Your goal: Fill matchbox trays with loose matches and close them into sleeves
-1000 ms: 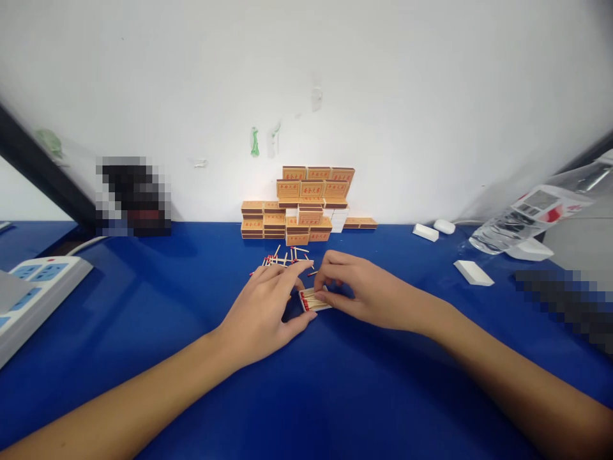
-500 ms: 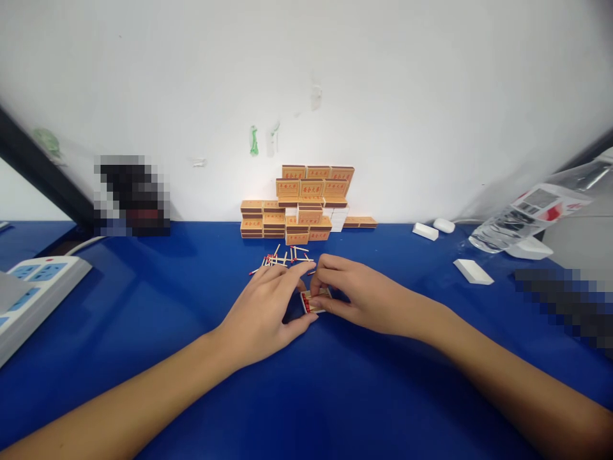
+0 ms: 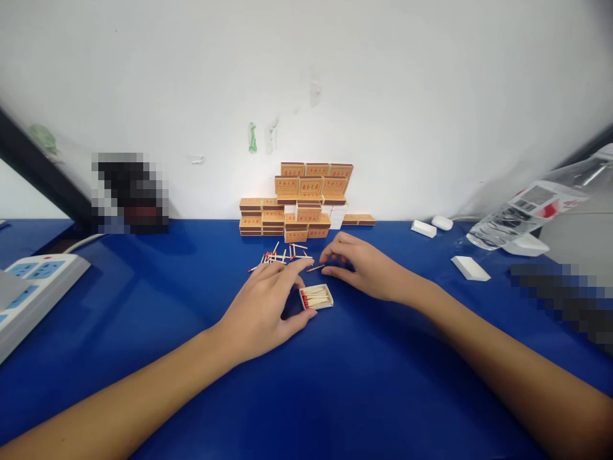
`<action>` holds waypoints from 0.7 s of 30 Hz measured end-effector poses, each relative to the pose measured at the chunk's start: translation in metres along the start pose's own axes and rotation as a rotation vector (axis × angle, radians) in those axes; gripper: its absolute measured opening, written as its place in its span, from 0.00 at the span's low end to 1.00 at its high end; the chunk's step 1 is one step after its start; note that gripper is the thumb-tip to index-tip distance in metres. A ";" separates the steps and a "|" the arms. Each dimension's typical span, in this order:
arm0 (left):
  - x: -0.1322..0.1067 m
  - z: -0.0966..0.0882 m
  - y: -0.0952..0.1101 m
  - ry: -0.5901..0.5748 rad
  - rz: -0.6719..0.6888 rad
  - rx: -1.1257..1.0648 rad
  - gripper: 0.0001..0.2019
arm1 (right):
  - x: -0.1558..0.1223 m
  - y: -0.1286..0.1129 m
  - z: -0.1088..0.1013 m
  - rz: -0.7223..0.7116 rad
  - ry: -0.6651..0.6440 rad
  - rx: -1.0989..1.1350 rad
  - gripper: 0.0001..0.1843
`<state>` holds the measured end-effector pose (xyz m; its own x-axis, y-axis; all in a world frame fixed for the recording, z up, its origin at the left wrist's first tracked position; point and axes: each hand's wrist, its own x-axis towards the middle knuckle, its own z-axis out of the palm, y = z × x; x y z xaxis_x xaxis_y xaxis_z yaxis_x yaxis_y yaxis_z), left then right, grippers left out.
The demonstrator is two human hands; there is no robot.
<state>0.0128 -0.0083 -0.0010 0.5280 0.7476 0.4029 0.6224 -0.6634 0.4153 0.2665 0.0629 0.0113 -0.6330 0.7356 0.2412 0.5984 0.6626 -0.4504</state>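
Note:
A small open matchbox tray (image 3: 317,297) full of red-tipped matches lies on the blue table (image 3: 306,383). My left hand (image 3: 265,306) rests beside it, thumb and forefinger bracketing the tray's left end, fingers curved. My right hand (image 3: 366,268) hovers behind the tray to the right, fingers bent toward a single match (image 3: 315,268) lying loose; nothing shows between them. A scatter of loose matches (image 3: 282,257) lies just beyond my left fingers.
Stacked orange matchboxes (image 3: 306,201) stand against the white wall. A white power strip (image 3: 29,287) sits at the far left. White tray inserts (image 3: 470,268) and a plastic bag (image 3: 527,214) lie at the right.
My right hand lifted off the tray and moved back and to the right toward the loose matches. The tray now lies uncovered. My left hand has barely moved.

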 end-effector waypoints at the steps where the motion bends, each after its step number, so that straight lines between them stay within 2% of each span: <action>1: 0.000 0.000 0.000 0.004 -0.011 0.006 0.34 | 0.001 0.005 0.002 -0.003 -0.015 0.007 0.05; 5: 0.002 -0.002 0.001 0.020 -0.047 0.025 0.33 | 0.001 0.008 0.001 0.007 -0.049 0.008 0.08; 10: 0.002 -0.002 0.001 0.029 -0.060 0.038 0.33 | -0.005 -0.017 -0.007 -0.007 -0.063 0.040 0.10; 14: 0.001 -0.001 0.000 0.028 -0.048 0.022 0.33 | -0.008 -0.033 0.000 -0.041 -0.119 -0.016 0.09; 21: 0.001 -0.001 -0.001 0.015 -0.035 0.004 0.35 | -0.008 -0.035 0.004 -0.039 -0.024 -0.067 0.03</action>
<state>0.0125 -0.0072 -0.0005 0.4971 0.7696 0.4008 0.6426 -0.6369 0.4258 0.2488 0.0336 0.0220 -0.6677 0.7058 0.2365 0.6038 0.6994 -0.3825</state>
